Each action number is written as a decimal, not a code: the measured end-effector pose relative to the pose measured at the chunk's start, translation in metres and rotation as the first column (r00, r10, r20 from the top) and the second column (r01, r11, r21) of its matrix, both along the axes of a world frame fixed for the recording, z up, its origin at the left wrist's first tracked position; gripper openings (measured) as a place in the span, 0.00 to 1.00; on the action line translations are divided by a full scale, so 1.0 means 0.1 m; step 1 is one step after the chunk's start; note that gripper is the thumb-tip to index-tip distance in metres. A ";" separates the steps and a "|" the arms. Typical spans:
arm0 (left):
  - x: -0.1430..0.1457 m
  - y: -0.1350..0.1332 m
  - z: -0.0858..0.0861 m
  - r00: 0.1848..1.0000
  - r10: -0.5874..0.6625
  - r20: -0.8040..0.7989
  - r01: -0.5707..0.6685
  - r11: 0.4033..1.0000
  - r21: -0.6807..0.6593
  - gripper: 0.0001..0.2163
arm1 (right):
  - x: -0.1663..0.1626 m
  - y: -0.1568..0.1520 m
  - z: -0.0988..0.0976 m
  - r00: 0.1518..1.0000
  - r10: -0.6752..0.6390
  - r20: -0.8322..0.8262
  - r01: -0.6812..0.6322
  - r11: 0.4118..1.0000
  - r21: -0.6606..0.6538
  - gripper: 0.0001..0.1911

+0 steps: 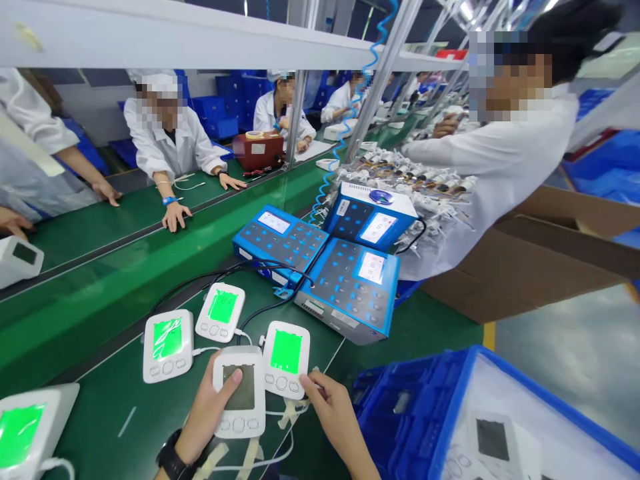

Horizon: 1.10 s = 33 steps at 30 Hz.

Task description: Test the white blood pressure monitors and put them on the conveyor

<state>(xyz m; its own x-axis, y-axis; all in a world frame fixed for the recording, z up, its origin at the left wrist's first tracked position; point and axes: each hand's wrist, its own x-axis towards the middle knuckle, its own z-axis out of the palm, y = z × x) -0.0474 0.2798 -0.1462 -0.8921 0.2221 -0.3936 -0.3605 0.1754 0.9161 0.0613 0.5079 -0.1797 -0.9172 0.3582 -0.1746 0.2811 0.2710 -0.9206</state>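
My left hand (210,407) is closed on a white blood pressure monitor (247,395) with a dark screen. Its thumb lies across that screen; the other fingers are hidden underneath. Just behind it, a second blood pressure monitor (286,353) shows a lit green screen. At this one's lower right corner, my right hand (334,408) has thumb and forefinger pinched together, touching the edge. Whether a small part sits between those fingertips is hidden. Two more lit monitors, one at the left (168,347) and one farther back (221,312), lie on the green bench with white leads plugged in.
Three blue tester boxes (350,287) with black cables stand beyond the monitors. A blue crate (415,407) holding white monitors is at lower right. Another lit monitor (37,427) sits at lower left. Co-workers in white coats (170,143) work across the line and at right.
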 end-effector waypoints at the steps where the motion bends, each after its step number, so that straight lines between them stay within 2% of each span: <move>1: 0.01 -0.02 -0.04 1.000 -0.022 0.002 0.022 1.000 0.002 0.38 | 0.00 0.01 -0.01 1.000 0.004 0.003 -0.004 1.000 -0.011 0.31; 4: 0.03 -0.05 -0.13 0.996 -0.073 0.044 0.071 0.997 0.043 0.40 | -0.01 0.05 -0.04 1.000 0.012 0.008 -0.012 0.999 -0.035 0.32; 7: 0.06 -0.06 -0.16 0.995 -0.073 0.062 0.067 0.994 0.091 0.40 | -0.03 0.06 -0.04 1.000 0.000 -0.002 0.000 0.999 -0.050 0.34; 12: 0.09 -0.03 -0.13 0.998 -0.027 0.063 0.017 0.988 0.153 0.38 | -0.01 0.05 -0.01 0.993 -0.114 -0.040 0.112 0.993 -0.044 0.35; 15: 0.09 0.01 -0.08 0.996 0.019 0.093 -0.034 0.986 0.165 0.37 | 0.09 0.02 0.11 0.987 -0.143 -0.066 0.140 0.989 -0.056 0.32; 19: 0.07 0.06 -0.02 0.993 0.065 0.100 -0.082 0.981 0.174 0.34 | 0.20 -0.10 0.35 0.996 -0.016 -0.087 0.008 0.996 -0.089 0.25; 22: 0.08 0.09 0.01 0.988 0.097 0.121 -0.119 0.974 0.192 0.32 | 0.18 -0.25 0.44 0.996 0.081 -0.045 -0.086 0.991 -0.101 0.24; 27: 0.17 0.13 0.08 0.973 0.114 0.200 -0.158 0.962 0.223 0.31 | 0.15 -0.45 0.38 0.981 0.187 -0.054 -0.190 0.981 -0.047 0.26; 30: 0.23 0.13 0.16 0.965 0.093 0.243 -0.158 0.952 0.261 0.30 | 0.21 -0.44 0.33 0.975 0.219 -0.029 -0.220 0.976 0.000 0.27; 33: 0.27 0.11 0.22 0.968 0.037 0.246 -0.111 0.949 0.294 0.28 | 0.29 -0.38 0.29 0.951 0.308 0.033 -0.309 0.951 0.029 0.29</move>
<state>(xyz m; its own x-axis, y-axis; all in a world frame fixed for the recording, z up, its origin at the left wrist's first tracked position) -0.0200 0.2907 -0.1242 -0.8009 0.3004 -0.5180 -0.5729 -0.1326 0.8088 0.0899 0.4701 -0.1507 -0.9788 0.0646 -0.1945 0.2043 0.3789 -0.9026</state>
